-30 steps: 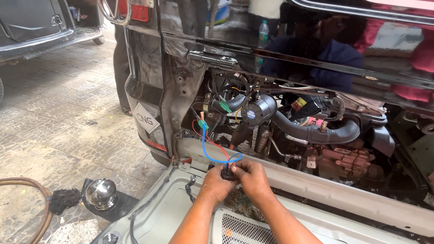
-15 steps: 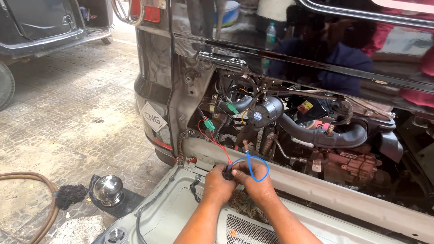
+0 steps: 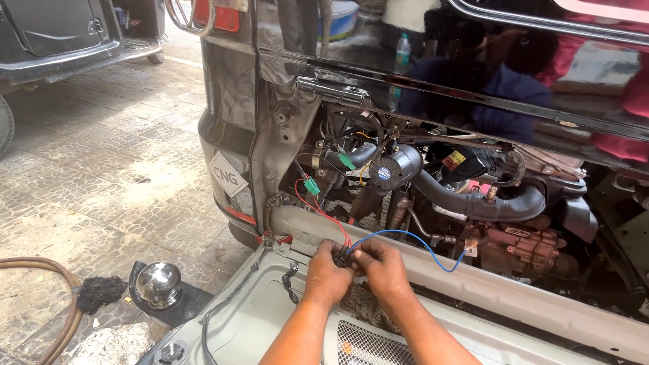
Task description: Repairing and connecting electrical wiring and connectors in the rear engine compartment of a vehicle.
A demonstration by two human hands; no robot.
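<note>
Where the pale lowered engine-bay lid (image 3: 473, 284) meets the dark van body, left hand (image 3: 326, 274) and right hand (image 3: 382, 269) pressed close together, fingertips pinched on a small black plastic connector (image 3: 340, 257) between them. Both hands closed on that connector, thumbs and forefingers meeting over it; most of its body hidden, so exact shape not clear.

From the connector, a thin red insulated wire (image 3: 323, 215) running up and left to a small green plug (image 3: 311, 186) in the engine bay, and a thin blue insulated wire (image 3: 412, 238) looping out to the right, sagging, then rising toward the reddish-brown engine casting (image 3: 534, 247). Long axis of the red wire roughly diagonal, lower right to upper left; blue wire's run mostly left to right.

Likely light and limp, these wires: no stiffness to hold a shape, easily kinked or pulled from a terminal. Connector probably rigid but small and fiddly, best gripped by its body at the fingertips, not by the wires.

On the paved ground at left, a shiny domed chrome lamp (image 3: 158, 284) on a black base beside a brown rubber hose (image 3: 40, 267).
</note>
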